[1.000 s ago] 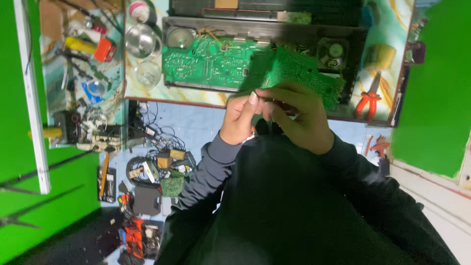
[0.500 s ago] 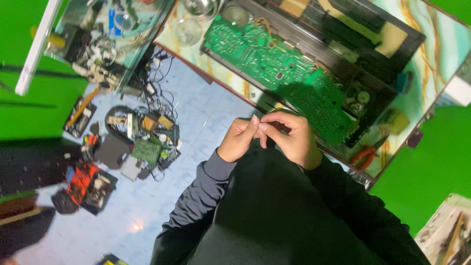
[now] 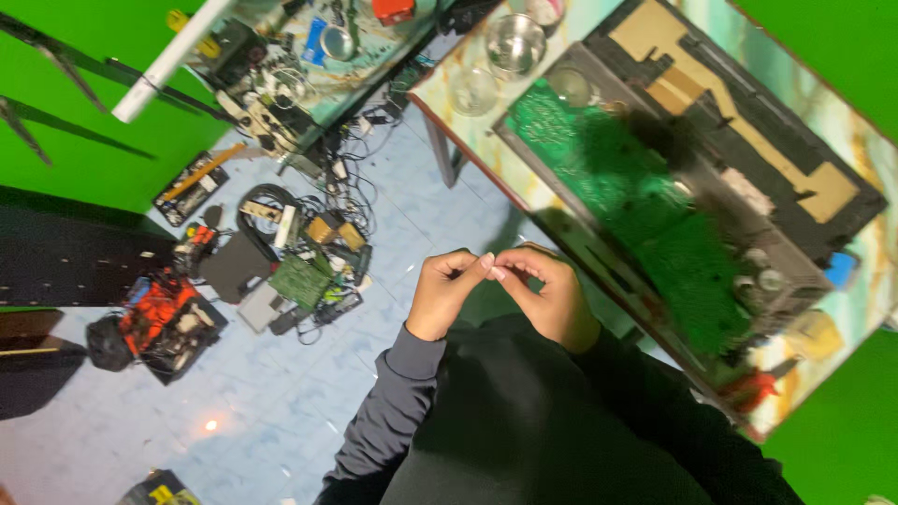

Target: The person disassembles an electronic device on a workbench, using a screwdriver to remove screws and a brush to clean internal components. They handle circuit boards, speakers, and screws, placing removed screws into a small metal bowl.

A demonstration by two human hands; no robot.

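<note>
The left hand (image 3: 447,297) and right hand (image 3: 547,297) meet fingertip to fingertip, pinched together just below the big green circuit board (image 3: 645,215) in its black case. What they pinch is too small to tell.

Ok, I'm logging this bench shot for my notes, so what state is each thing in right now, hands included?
left hand: raised off the table, fingertips pinched against the other hand's
right hand: raised, fingertips meeting the left's; anything held is too small to tell
green circuit board: lying exposed in the opened black chassis
metal bowl: upright on the table
red-handled pliers: lying at the table edge
parts pile: scattered on the floor
</note>
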